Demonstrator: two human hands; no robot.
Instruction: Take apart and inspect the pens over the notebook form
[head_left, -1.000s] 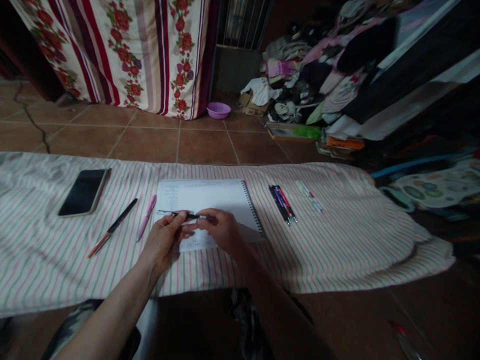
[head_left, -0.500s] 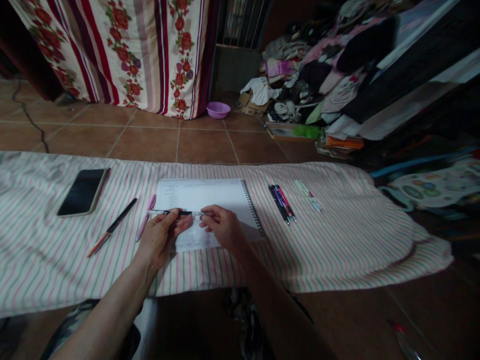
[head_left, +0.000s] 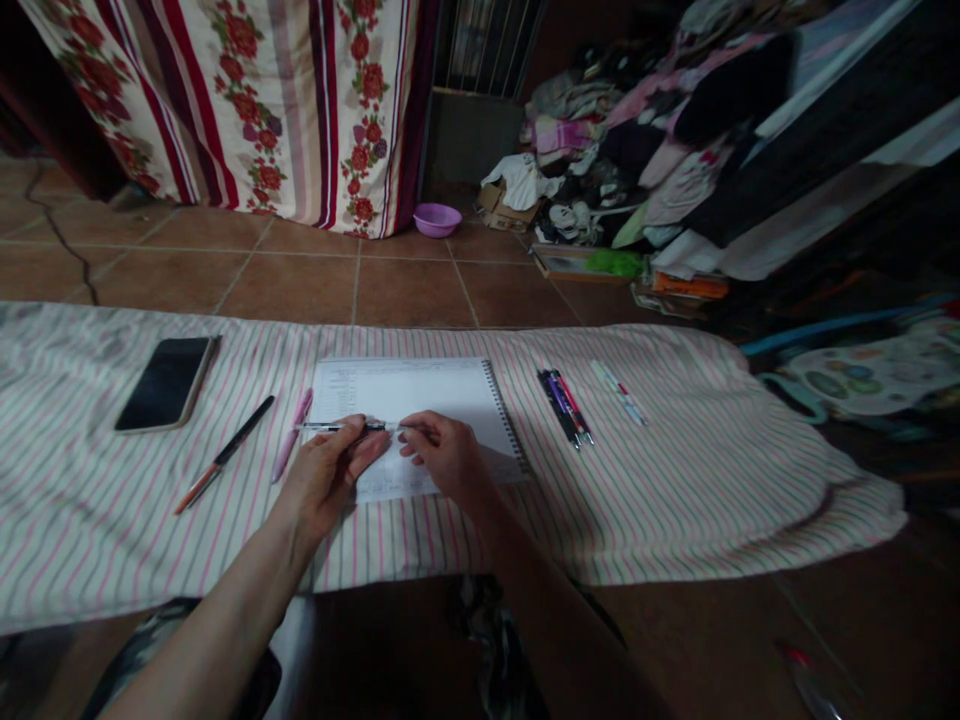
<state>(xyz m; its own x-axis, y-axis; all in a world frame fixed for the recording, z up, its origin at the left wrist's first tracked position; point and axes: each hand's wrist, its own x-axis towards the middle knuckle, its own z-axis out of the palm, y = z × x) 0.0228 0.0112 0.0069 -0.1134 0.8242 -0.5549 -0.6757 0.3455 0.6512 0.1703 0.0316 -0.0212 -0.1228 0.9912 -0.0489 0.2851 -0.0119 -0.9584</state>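
My left hand (head_left: 330,460) is closed around a pen (head_left: 373,426) with a black grip and a clear barrel, held level above the notebook. The fingers of my right hand (head_left: 442,445) pinch the narrow right end of the same pen; the exact piece between them is too small to tell. Under both hands lies a spiral notebook (head_left: 420,385), its white page facing up and its wire binding on the right. A pink-purple pen (head_left: 291,440) rests at the notebook's left edge, beside my left hand.
Further left are a black and orange pen (head_left: 225,455) and a phone (head_left: 165,385). Right of the notebook lie several dark and coloured pens (head_left: 566,408) and light-coloured pens (head_left: 619,392). A striped cloth (head_left: 675,480) covers the surface. Beyond it, a purple basin (head_left: 437,220) stands on tiles.
The pen has turned slightly in my left hand, and the part visible between the hands looks thinner. Both hands have stayed almost in place.
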